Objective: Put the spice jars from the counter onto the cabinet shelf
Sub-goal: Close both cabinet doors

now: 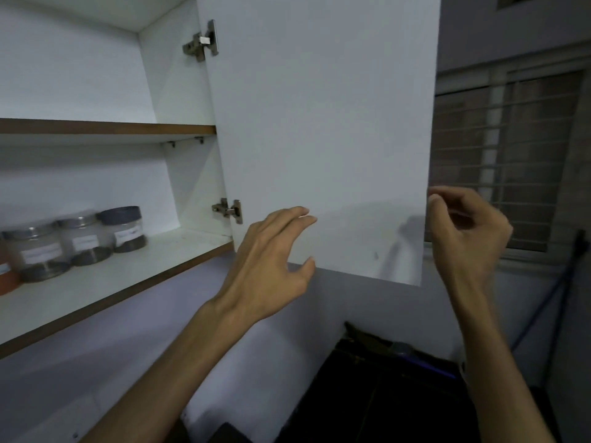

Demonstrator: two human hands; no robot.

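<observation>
head view:
cabinet door (319, 123): white, swung open to the right of the cabinet, hung on two metal hinges, the upper hinge (202, 42) and the lower hinge (228, 210).
left hand (271, 266): raised in front of the lower part of the door, fingers straight and slightly spread, fingertips at or close to the door's inner face, thumb near its bottom edge; holds nothing.
right hand (463, 231): at the door's free right edge, fingers loosely curled; fingertips are right at the edge, but whether they grip it i cannot tell, the hand is blurred.
spice jars (80, 241): three clear jars with labels and dark contents stand in a row on the left of the lower shelf (128, 270), close beside each other; two have silvery lids, the right one a dark lid.
orange jar (6, 273): at the left frame edge, just beside the row, cut off.
upper shelf (105, 126): brown front edge.
window (505, 155): behind the door on the right, with horizontal bars.
dark object (399, 394): below the door, too dim to identify.
</observation>
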